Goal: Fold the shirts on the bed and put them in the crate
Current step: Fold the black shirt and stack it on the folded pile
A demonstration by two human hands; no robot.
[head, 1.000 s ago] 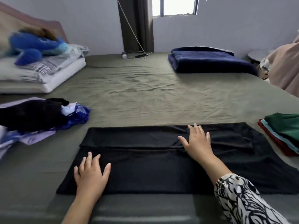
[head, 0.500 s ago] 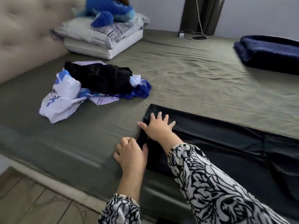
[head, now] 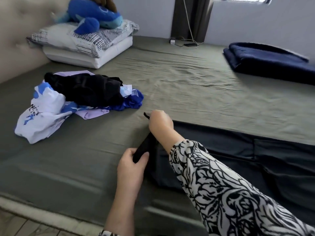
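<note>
From your head camera, the black shirt (head: pixel 238 155) lies flat and partly folded across the near edge of the bed (head: pixel 187 86), stretching from the middle of the view off to the right, and both your hands sit at its left end. Your left hand (head: pixel 132 165) is at the near left corner, thumb and fingers curled round a raised strip of the black fabric. Your right hand (head: pixel 160 124) is just beyond it, at the far left corner, fingers closed in a pinch on the cloth, with a small black tip poking out past the knuckles. The left edge of the shirt rises off the sheet between the two hands, while the rest stays down on the green sheet. Your right forearm, in a black-and-white patterned sleeve (head: pixel 221 193), crosses over the shirt from the lower right; your left forearm comes up from the bottom edge, wrist bent slightly inward. Well to the left of your hands lies a pile of unfolded shirts (head: pixel 73 99), black on top of white, blue and lilac ones. Farther back are stacked pillows (head: pixel 88 46) carrying a blue plush toy (head: pixel 95 16), and a folded navy blanket (head: pixel 272 60) at the far right.
</note>
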